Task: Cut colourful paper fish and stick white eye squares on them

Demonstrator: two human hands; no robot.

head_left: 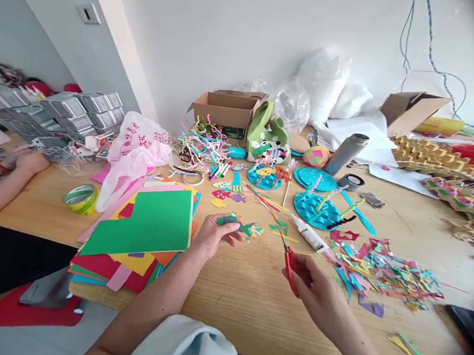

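Observation:
My left hand (212, 232) pinches a green and purple paper fish (229, 219) between thumb and fingers, above the table. Small multicoloured paper scraps (254, 230) show just right of its tail. Red-handled scissors (291, 273) are in my right hand (314, 285), blades pointing up and away from me. Just beyond the blade tips lie green paper offcuts (279, 225) and a white glue bottle (310, 235). Several cut paper fish, among them a yellow one (219, 203) and a purple one (239, 198), lie past my left hand.
Stacked coloured paper (161, 215) lies left, beside yellow tape (80, 198) and a pink plastic bag (135, 149). Blue painted discs (316, 210), a steel flask (348, 153) and a green bag (260, 130) stand behind. Scraps (388, 269) spread right. Another person's hands (29, 158) are at far left.

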